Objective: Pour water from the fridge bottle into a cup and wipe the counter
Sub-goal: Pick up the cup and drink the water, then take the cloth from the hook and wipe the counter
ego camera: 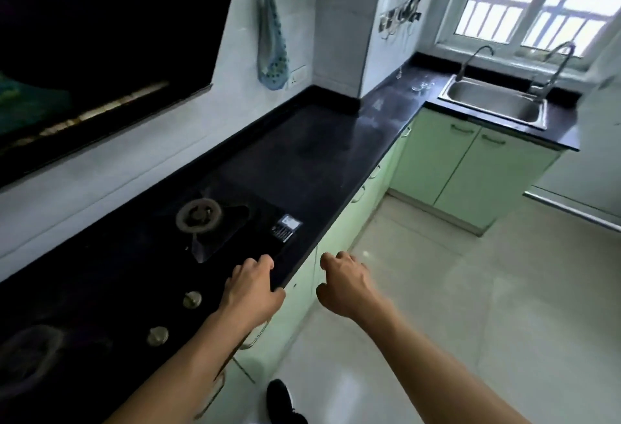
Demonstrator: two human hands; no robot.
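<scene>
1. left hand [250,289]: fingers loosely curled, holding nothing, over the front edge of the black counter [319,154], near the stove knobs [192,299]
2. right hand [346,284]: fingers loose and empty too, off the counter, in front of the green cabinets [336,238]
3. small clear glassware [421,85] stands on the counter beside the sink [494,101], well apart from both hands, too blurred to name
4. a blue cloth [272,44] hangs on the wall

The left hand [253,286], loosely curled, is at the counter's [322,154] front edge by the hob [198,215]. The right hand [346,284], empty, is just off it.
</scene>
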